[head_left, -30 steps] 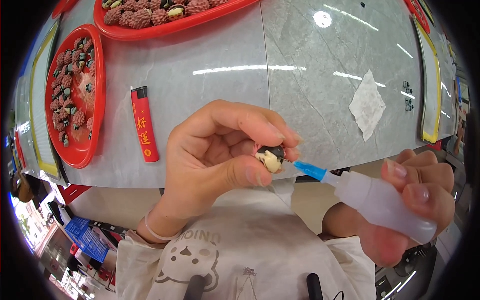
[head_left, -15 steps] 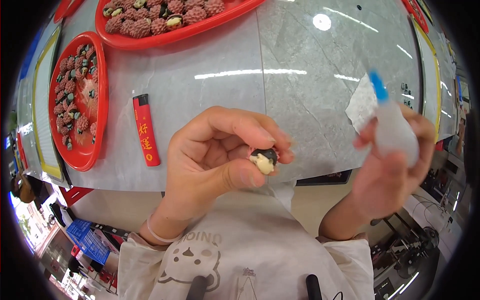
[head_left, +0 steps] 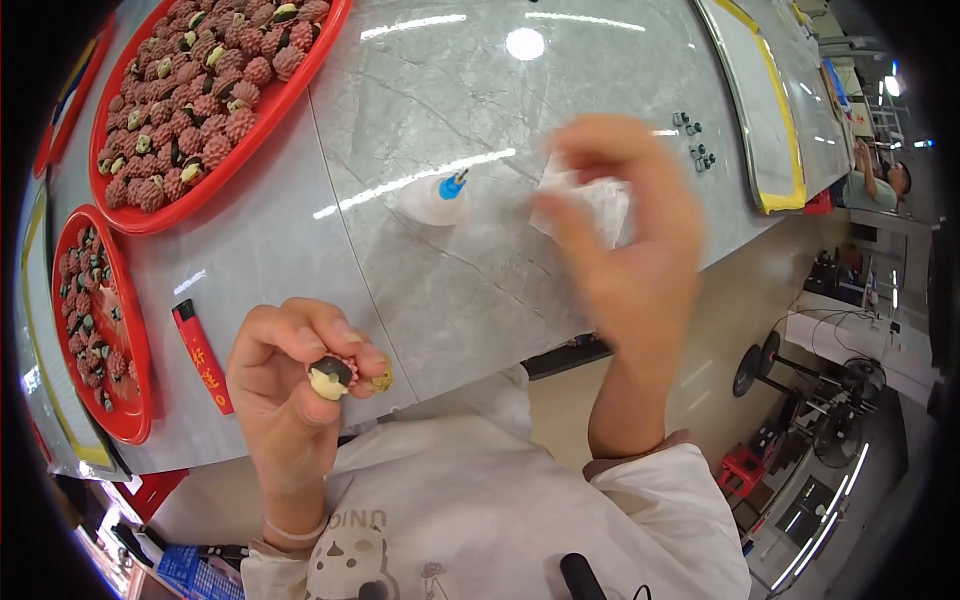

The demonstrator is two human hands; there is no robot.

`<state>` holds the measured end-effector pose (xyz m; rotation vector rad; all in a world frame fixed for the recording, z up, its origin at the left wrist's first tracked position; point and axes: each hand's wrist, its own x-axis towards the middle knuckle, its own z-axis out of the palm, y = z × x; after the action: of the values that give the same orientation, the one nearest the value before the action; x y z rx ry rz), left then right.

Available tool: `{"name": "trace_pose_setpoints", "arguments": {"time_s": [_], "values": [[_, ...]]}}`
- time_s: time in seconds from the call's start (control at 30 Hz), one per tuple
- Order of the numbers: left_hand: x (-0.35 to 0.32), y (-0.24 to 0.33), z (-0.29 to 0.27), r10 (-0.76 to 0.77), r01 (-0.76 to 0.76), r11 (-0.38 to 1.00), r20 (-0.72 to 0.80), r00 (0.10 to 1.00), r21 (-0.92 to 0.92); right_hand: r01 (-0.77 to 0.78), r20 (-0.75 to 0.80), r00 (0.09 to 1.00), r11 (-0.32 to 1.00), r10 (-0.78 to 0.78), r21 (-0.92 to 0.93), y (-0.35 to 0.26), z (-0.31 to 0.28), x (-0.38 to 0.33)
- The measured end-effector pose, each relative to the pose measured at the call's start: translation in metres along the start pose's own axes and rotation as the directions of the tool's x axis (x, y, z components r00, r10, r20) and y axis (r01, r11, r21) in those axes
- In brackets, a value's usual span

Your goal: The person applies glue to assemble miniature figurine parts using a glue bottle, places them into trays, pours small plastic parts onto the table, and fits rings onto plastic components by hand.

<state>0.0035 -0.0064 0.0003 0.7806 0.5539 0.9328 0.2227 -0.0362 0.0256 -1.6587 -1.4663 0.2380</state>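
My left hand [head_left: 290,380] pinches a small figurine [head_left: 332,377] between thumb and fingers. It has a pink bumpy back, a black top and a cream front. A tiny yellowish piece [head_left: 382,379] shows at the fingertips beside it; what it is I cannot make out. My right hand [head_left: 635,225], blurred by motion, hovers over a crumpled white paper [head_left: 605,208] with thumb and forefinger apart and nothing visible between them. A translucent squeeze bottle [head_left: 428,203] with a blue cap and thin metal tip is on the table, left of that hand.
Two red trays, a large one [head_left: 230,160] and a smaller one [head_left: 140,350], hold many pink bumpy pieces at the left. A red lighter [head_left: 203,362] lies near my left hand. Several small dark pieces [head_left: 697,140] sit beyond the paper. Another person [head_left: 880,185] is far right.
My right hand has let go of the squeeze bottle, which is now on the table, and has moved to the paper. The view has shifted to the right; the figurine stays in my left hand.
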Motion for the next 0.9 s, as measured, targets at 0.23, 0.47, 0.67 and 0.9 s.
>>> {"name": "trace_pose_setpoints", "arguments": {"time_s": [0.23,0.47,0.67,0.9], "values": [[0.001,0.001,0.004,-0.033,0.033,0.999,0.005,0.999,0.02,-0.613,-0.481,0.766,0.711,0.427,-0.344,0.065,-0.063,-0.004],[0.0,0.001,0.0,-0.027,0.028,0.999,0.023,0.999,-0.023,-0.468,-0.435,0.833,0.854,0.341,-0.228,0.057,-0.046,-0.01],[0.003,-0.002,-0.001,-0.033,0.053,0.989,0.147,0.989,-0.136,-0.238,0.025,0.958,0.747,0.284,0.621,-0.011,-0.035,-0.024],[0.002,-0.003,-0.006,0.007,0.023,0.99,0.211,0.978,-0.14,-0.317,0.375,0.926,0.631,0.044,0.708,-0.035,0.012,-0.025]]}}
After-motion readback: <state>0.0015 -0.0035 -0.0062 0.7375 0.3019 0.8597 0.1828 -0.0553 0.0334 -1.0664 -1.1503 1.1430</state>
